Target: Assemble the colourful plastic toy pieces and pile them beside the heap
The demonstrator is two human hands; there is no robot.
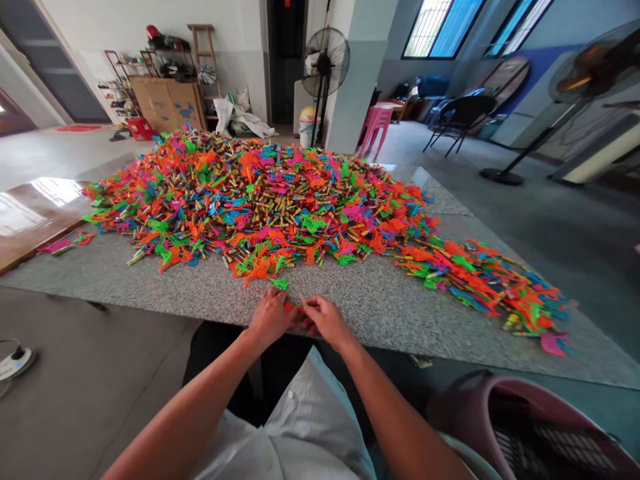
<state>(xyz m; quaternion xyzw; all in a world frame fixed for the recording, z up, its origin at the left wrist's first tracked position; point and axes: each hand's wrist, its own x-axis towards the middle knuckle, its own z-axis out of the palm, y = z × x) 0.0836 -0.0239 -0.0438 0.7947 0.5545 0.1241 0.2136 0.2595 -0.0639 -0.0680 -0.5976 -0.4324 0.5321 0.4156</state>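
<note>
My left hand [271, 317] and my right hand [326, 321] meet at the near edge of a grey granite table [210, 297], fingers curled together around a small orange plastic piece [291, 308] with a thin stick between them. Both hands look pinched shut on it. A single green plastic piece [280, 283] lies just beyond my left hand. A huge heap of small colourful plastic toy parts and tubes [260, 197] covers the table further out. A smaller spread of the same coloured parts [485, 280] trails off to the right.
A pink plastic basket [530, 427] sits low at my right. A power strip [15, 363] lies on the floor at left. A brown wooden table [35, 213] adjoins the left. Standing fans [326, 67], a black chair [460, 117] and a pink stool [375, 127] stand beyond.
</note>
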